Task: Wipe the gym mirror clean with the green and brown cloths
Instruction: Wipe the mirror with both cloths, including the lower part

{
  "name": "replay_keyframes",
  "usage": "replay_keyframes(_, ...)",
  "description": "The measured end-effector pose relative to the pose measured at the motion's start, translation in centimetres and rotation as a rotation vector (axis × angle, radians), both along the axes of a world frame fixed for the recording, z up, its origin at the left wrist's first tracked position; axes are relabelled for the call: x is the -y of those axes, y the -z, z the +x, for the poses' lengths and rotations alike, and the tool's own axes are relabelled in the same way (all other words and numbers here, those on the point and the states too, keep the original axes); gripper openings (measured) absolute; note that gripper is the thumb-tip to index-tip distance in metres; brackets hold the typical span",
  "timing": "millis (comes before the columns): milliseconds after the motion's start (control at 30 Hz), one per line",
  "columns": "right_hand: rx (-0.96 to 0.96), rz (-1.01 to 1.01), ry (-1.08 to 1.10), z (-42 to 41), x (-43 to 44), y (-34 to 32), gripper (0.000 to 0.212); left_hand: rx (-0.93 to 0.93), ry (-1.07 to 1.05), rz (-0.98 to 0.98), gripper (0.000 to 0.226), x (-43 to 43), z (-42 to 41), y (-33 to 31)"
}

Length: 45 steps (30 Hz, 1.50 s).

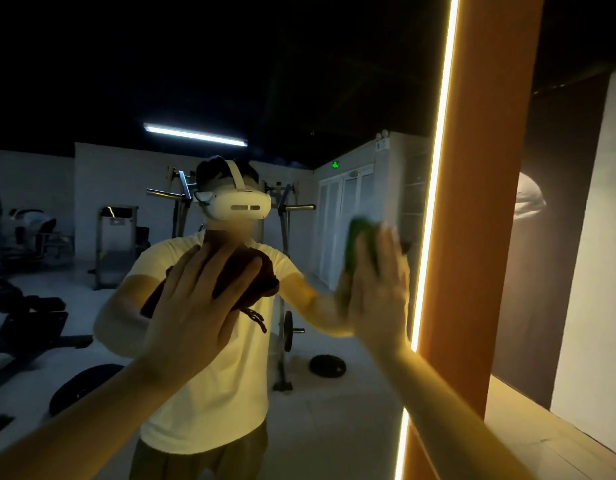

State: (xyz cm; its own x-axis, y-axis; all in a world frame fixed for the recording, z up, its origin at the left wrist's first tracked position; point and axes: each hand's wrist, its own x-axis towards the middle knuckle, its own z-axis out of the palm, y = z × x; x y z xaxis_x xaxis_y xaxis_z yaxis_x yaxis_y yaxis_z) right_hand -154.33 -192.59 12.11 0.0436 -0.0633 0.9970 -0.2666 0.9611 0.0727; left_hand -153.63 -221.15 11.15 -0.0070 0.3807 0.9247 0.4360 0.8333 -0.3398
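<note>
The ceiling (299,46) is black, and one long tube lamp (195,134) hangs lit under it. White walls (119,174) close the far side, with pale double doors (344,216) under a small green exit sign (335,164). The floor (334,410) is pale grey. A metal weight frame (282,271) stands mid-floor, and a dark weight plate (327,365) lies flat near its foot. A grey machine (116,237) stands by the far wall; dark benches (29,323) crowd the left edge. On the right rises an orange pillar (479,202) edged by a bright light strip (438,150) — beyond it a dark panel (542,271) and wooden flooring (542,427).
</note>
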Motion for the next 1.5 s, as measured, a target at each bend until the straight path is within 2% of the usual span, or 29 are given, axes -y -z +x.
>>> replay_keyframes(33, -0.037, -0.16, -0.037, -0.3, 0.4, -4.0, 0.05, 0.005, 0.014, -0.003, 0.06, -0.1, 0.0, 0.1)
replay_keyframes(100, -0.051, -0.312, -0.058, -1.0, 1.9, -10.8, 0.056, 0.018, 0.019, -0.025, 0.06, 0.0, -0.2, 0.3)
replay_keyframes(133, -0.057, -0.305, -0.069, -1.4, 3.0, -12.9, 0.057, 0.024, 0.016, -0.039, 0.06, 0.1, -0.5, 0.4)
replay_keyframes(200, -0.067, -0.164, -0.118, -1.6, 5.4, -13.6, 0.056, 0.021, -0.002, -0.053, 0.059, 0.3, -0.7, 0.4)
replay_keyframes(300, -0.027, 0.108, -0.115, -1.0, 7.2, -5.7, 0.057, 0.021, -0.041, -0.069, 0.061, 0.3, -0.7, 0.4)
replay_keyframes(400, 0.159, 0.404, 0.084, 0.8, 3.7, 6.0, 0.081, 0.019, -0.062, -0.109, 0.061, 0.8, -0.7, 0.6)
replay_keyframes(467, 0.236, 0.48, 0.173, 2.1, 0.4, 8.2, 0.092, 0.021, -0.057, -0.121, 0.058, 1.1, -0.7, 0.8)
replay_keyframes(500, 0.237, 0.439, 0.173, 2.2, -0.7, 7.0, 0.089, 0.019, -0.052, -0.121, 0.055, 1.2, -0.8, 0.8)
replay_keyframes(533, 0.202, 0.336, 0.138, 2.0, -1.1, 4.7, 0.076, 0.015, -0.048, -0.118, 0.051, 1.2, -0.8, 0.8)
replay_keyframes(567, 0.153, 0.186, 0.095, 1.8, -1.0, 1.6, 0.061, 0.011, -0.048, -0.113, 0.049, 1.2, -0.7, 0.8)
replay_keyframes(600, 0.112, 0.035, 0.062, 1.8, -0.5, -2.2, 0.055, 0.009, -0.051, -0.108, 0.049, 1.1, -0.6, 0.9)
replay_keyframes(667, 0.076, -0.154, 0.008, 1.5, 1.3, -9.0, 0.06, 0.013, -0.058, -0.108, 0.055, 1.1, -0.5, 1.0)
replay_keyframes(733, 0.046, -0.173, -0.052, 0.6, 3.9, -12.3, 0.06, 0.016, -0.054, -0.113, 0.055, 1.0, -0.4, 0.9)
replay_keyframes(800, -0.001, -0.086, -0.09, -0.4, 6.5, -10.9, 0.056, 0.01, -0.059, -0.118, 0.054, 1.1, -0.4, 0.8)
replay_keyframes(867, 0.004, 0.094, -0.088, -0.5, 7.8, -5.1, 0.061, 0.009, -0.058, -0.132, 0.055, 1.3, -0.3, 0.8)
replay_keyframes(967, 0.122, 0.445, 0.006, 0.9, 6.2, 4.6, 0.064, 0.008, -0.039, -0.155, 0.057, 2.1, -0.1, 1.1)
replay_keyframes(1033, 0.159, 0.591, 0.06, 1.6, 3.9, 4.8, 0.065, 0.016, -0.023, -0.162, 0.057, 2.4, 0.2, 1.3)
replay_keyframes(1100, 0.115, 0.49, 0.068, 1.1, 3.4, 0.0, 0.063, 0.009, -0.013, -0.155, 0.055, 2.4, 0.4, 1.4)
replay_keyframes(1167, 0.021, 0.19, 0.017, 0.5, 4.1, -7.3, 0.056, -0.001, -0.011, -0.142, 0.053, 2.2, 0.4, 1.6)
replay_keyframes(1233, -0.032, -0.018, -0.025, -0.1, 5.1, -13.4, 0.054, 0.002, -0.014, -0.141, 0.053, 2.3, 0.3, 1.7)
replay_keyframes(1300, -0.065, -0.046, -0.093, -0.7, 6.4, -14.8, 0.052, 0.006, -0.02, -0.146, 0.053, 2.4, 0.2, 1.6)
replay_keyframes(1367, -0.071, 0.064, -0.13, -0.9, 7.4, -10.6, 0.051, 0.011, -0.028, -0.152, 0.054, 2.5, 0.3, 1.6)
replay_keyframes(1500, 0.127, 0.545, -0.013, 1.2, 5.4, 3.9, 0.051, 0.034, -0.02, -0.173, 0.056, 2.6, 0.5, 1.4)
